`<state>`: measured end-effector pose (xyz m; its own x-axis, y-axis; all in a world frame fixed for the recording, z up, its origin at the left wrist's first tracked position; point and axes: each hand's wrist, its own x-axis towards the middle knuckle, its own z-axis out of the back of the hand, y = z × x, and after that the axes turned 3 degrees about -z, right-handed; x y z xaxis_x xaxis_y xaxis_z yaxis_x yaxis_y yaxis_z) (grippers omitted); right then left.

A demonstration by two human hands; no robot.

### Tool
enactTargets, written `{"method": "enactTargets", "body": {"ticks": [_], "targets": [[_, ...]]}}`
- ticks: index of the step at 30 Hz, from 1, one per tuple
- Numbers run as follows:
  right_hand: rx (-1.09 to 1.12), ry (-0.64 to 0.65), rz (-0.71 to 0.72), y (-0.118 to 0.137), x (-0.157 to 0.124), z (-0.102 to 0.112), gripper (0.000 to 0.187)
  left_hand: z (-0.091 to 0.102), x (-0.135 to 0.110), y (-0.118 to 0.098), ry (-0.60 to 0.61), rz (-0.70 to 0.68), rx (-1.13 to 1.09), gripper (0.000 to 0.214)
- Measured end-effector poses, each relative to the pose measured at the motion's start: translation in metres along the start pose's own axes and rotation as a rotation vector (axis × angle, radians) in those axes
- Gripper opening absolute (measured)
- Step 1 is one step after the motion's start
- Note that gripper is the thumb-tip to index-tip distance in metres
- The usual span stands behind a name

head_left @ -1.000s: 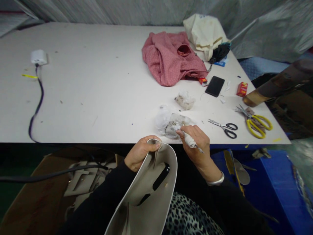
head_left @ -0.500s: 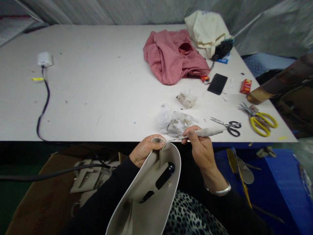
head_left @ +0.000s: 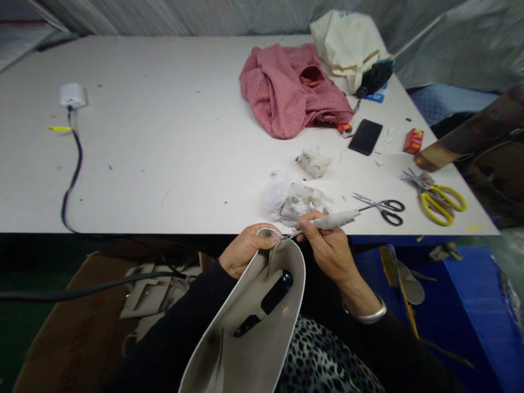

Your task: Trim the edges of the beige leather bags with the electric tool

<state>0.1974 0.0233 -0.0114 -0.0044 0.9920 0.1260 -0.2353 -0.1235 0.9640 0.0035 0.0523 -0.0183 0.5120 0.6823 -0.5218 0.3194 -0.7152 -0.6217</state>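
My left hand (head_left: 248,252) pinches the top corner of a beige leather-like bag (head_left: 249,360), thumb on its folded edge. The bag hangs over my lap with its mouth toward me, and dark openings show inside it. Between the fingers of my right hand (head_left: 327,251) is a slim pointed tool with a wrapped grey handle (head_left: 338,219). Its thin tip reaches the bag's edge beside my left thumb; whether it goes into the material I cannot tell. Just behind my right fingers lies a whitish lump in clear plastic (head_left: 298,202).
On the white table (head_left: 164,136) lie black-handled scissors (head_left: 391,212), yellow-handled scissors (head_left: 442,202), a phone (head_left: 365,136), a red box (head_left: 413,141) and pink cloth (head_left: 278,93). A brown pipe (head_left: 458,134) juts in at right. Below left, a cardboard box (head_left: 61,327) holds beige pieces.
My right hand has moved left, bringing the tool's tip to the bag's edge by my left thumb. My left hand keeps its hold on the bag. The view has shifted slightly.
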Motion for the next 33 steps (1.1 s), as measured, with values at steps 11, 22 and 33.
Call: {"method": "enactTargets", "body": {"ticks": [11, 22, 33], "targets": [[-0.354, 0.137, 0.588, -0.004, -0.019, -0.002, 0.006, -0.002, 0.002, 0.012, -0.093, -0.076, -0.057, 0.041], [-0.023, -0.512, 0.003, -0.024, -0.030, 0.022, 0.014, 0.033, -0.021, -0.013, -0.177, -0.140, 0.054, 0.037], [-0.677, -0.355, 0.093, -0.073, 0.012, 0.068, 0.032, 0.078, -0.023, -0.013, -0.233, -0.127, -0.065, 0.023]]}}
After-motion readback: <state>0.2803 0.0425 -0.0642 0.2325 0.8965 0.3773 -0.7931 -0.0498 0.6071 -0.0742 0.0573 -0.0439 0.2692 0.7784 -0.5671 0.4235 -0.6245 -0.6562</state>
